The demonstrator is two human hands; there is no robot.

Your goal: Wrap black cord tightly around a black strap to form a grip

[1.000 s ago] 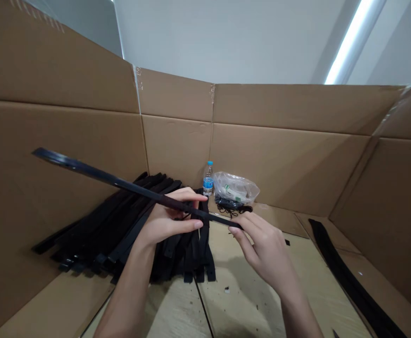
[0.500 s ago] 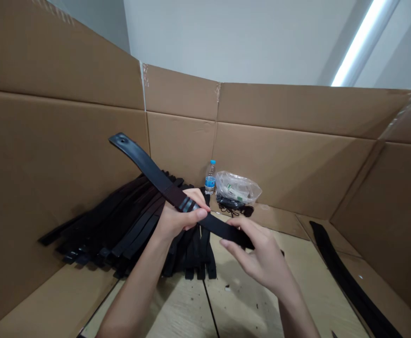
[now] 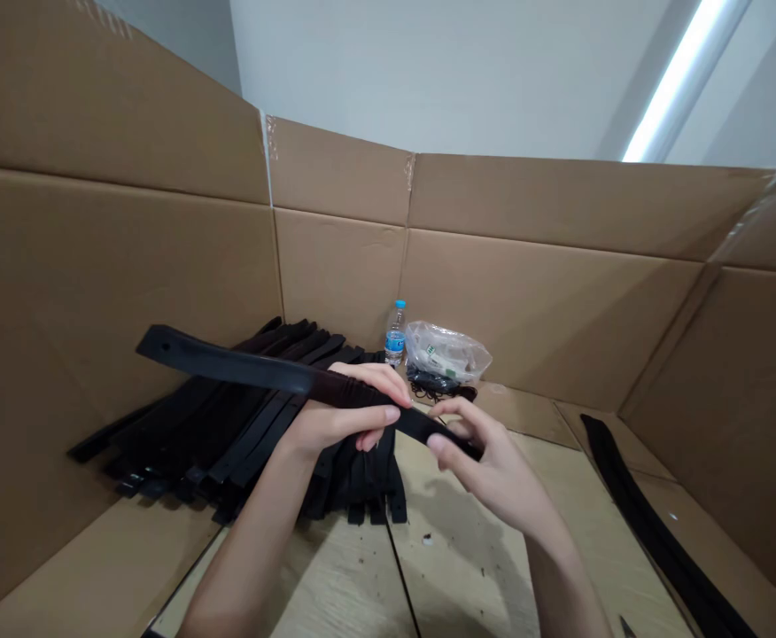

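1. Brown corrugated cardboard panels (image 3: 547, 319) stand around the left, back and right, with horizontal creases and vertical folds.
2. Clear tape (image 3: 271, 137) shows near the top of a back-left joint.
3. A pale plywood surface (image 3: 454, 558) spreads below, crossed by a dark seam (image 3: 402, 580).
4. Flat cardboard (image 3: 75, 567) lies along its left side.
5. Above the panels is a plain whitish wall or ceiling (image 3: 461, 71), with a bright linear light (image 3: 671, 75) slanting at upper right.

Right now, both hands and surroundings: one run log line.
left hand: holding black strap | right hand: holding same strap farther right | strap pile: at left | bottle: upright beside plastic bag
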